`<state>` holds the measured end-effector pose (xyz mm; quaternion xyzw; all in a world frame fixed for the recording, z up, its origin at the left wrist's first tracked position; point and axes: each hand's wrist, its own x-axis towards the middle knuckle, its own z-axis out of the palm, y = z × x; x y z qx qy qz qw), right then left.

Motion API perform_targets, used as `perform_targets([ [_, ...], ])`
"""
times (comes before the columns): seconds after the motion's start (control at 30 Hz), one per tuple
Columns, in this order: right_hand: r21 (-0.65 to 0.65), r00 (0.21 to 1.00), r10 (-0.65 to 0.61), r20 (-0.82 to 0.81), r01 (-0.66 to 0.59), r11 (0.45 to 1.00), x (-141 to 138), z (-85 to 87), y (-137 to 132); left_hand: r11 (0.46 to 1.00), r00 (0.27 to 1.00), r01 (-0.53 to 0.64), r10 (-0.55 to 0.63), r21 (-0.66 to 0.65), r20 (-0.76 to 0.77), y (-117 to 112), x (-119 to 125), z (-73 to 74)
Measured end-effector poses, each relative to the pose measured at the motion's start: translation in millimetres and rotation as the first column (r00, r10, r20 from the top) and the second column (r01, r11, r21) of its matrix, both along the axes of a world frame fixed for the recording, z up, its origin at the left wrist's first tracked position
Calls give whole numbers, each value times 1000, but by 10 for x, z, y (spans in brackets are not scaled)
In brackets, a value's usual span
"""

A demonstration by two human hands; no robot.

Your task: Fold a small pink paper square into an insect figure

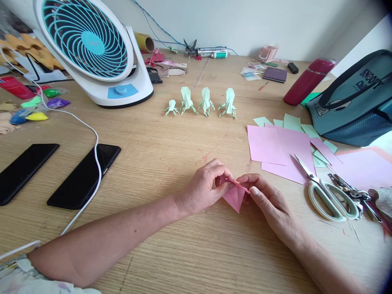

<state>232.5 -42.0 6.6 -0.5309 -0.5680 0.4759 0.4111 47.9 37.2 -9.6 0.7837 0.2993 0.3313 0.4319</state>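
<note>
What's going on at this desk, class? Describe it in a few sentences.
A person's left hand and right hand are holding a small, partly folded piece of pink paper over the wood-grain table. Four pale green folded-paper figures stand in a row beyond the hands. To the right, white-handled metal scissors lie with their blades over flat pink paper sheets.

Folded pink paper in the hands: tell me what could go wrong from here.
The left hand pinches the folded pink paper, with the right hand at its right corner; a hard tug might tear it. The scissors lie with their point over the loose pink sheets, so a hasty reach there could catch that point. If running, the fan might blow those sheets about.
</note>
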Motion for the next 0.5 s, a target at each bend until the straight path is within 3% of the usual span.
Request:
perform_targets([
  [0.2,-43,993,29,-110,-34,998,-12,-120,7,999,1000,-18,19,26,-16,-10,-5,-11],
  [0.5,48,972,-82,221,73,996,-115,-177,-40,999,1000,-8,8,44,1,-52,48,14],
])
